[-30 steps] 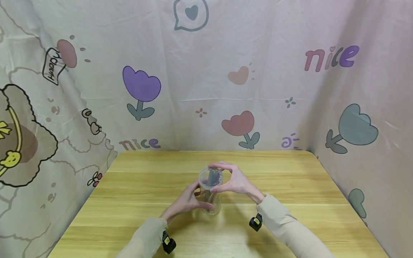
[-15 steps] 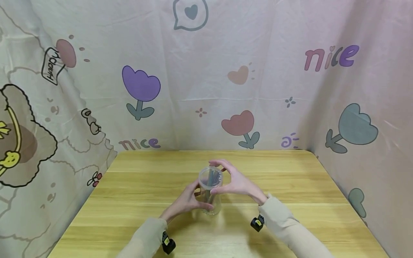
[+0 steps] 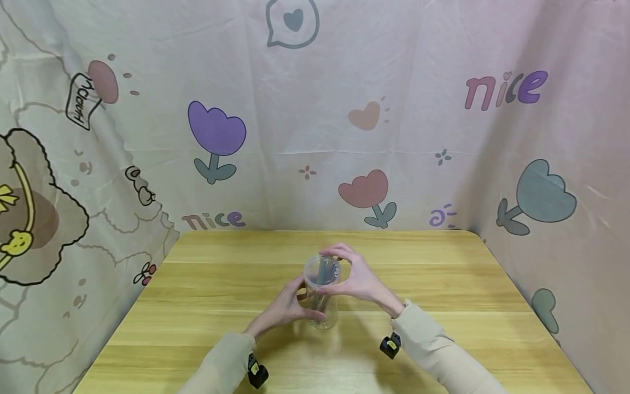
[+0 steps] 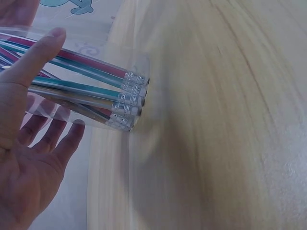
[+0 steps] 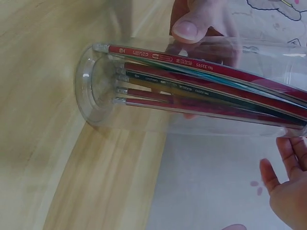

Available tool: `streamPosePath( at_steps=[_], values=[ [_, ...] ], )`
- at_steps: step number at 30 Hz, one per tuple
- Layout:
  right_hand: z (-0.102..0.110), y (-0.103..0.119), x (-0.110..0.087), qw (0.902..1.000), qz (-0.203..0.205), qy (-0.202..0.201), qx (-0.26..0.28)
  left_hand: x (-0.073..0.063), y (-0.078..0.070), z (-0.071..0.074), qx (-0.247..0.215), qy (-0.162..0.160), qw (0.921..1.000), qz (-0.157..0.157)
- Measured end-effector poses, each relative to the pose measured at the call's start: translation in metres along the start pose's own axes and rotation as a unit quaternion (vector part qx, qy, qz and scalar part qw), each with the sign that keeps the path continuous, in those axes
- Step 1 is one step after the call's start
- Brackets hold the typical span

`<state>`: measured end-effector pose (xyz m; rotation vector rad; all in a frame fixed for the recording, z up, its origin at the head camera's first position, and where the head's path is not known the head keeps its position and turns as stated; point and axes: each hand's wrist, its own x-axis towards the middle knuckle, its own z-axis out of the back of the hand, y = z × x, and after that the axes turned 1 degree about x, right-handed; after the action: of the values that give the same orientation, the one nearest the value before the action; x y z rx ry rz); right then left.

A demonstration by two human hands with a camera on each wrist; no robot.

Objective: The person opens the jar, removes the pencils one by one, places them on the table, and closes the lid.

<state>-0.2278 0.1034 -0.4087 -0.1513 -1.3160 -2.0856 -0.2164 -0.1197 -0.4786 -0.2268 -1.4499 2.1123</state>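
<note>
A tall clear plastic jar (image 3: 331, 319) stands upright on the wooden table. Several pencils (image 5: 158, 74), red, green and yellowish with metal ferrules, lean inside it, eraser ends down. My left hand (image 3: 284, 307) grips the jar's body from the left, thumb in front and fingers behind. Across the top, my right hand (image 3: 363, 279) holds the translucent round lid (image 3: 310, 267) between its thumb at the near side and fingers at the far side. In the right wrist view, the lid end is partly cut off at the frame's edge.
The wooden table (image 3: 221, 262) reaches back to a patterned cloth (image 3: 295, 191) hung behind it and at both sides. A black wrist camera (image 3: 257, 373) sits at the left cuff, another wrist camera (image 3: 391, 346) at the right cuff.
The right hand's fingers loosened a little and shifted right half a second ago; now they have come back left around the lid. The left hand and jar have stayed in place.
</note>
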Motion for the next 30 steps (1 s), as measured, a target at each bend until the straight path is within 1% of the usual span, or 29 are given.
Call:
streamPosePath(
  at_steps=[5,10,14,17,19,21,25,30],
  values=[
    [0.0017,-0.001,-0.0009,0.9998,-0.003,0.004,0.02,0.0003,0.001,0.0004,0.003,-0.001,1.0,0.002],
    [0.0041,-0.0014,-0.0026,0.9994,-0.02,0.01,0.028,-0.0002,0.0014,0.0004,0.004,-0.001,1.0,0.005],
    [0.006,-0.001,-0.0045,0.9986,-0.032,0.027,0.033,-0.0006,0.0015,0.0003,0.0,0.0,1.0,0.004],
    [0.0068,-0.0009,-0.005,0.9981,-0.032,0.041,0.032,-0.0005,0.0018,0.0001,-0.004,-0.001,1.0,0.001],
    [0.0063,-0.0009,-0.005,0.9978,-0.038,0.047,0.025,-0.0005,0.0019,0.0,-0.006,-0.001,1.0,-0.001],
    [0.005,-0.0008,-0.0044,0.9983,-0.035,0.044,0.013,-0.0006,0.0017,-0.0001,-0.008,-0.002,1.0,-0.003],
    [0.0012,0.0009,-0.0036,0.9994,-0.021,0.022,-0.014,-0.0008,0.0009,-0.0002,-0.011,-0.002,0.9999,-0.007],
    [-0.0012,0.0023,-0.0034,0.9998,-0.008,0.0,-0.017,-0.0004,0.0004,-0.0004,-0.013,0.0,0.9999,-0.007]
  ],
)
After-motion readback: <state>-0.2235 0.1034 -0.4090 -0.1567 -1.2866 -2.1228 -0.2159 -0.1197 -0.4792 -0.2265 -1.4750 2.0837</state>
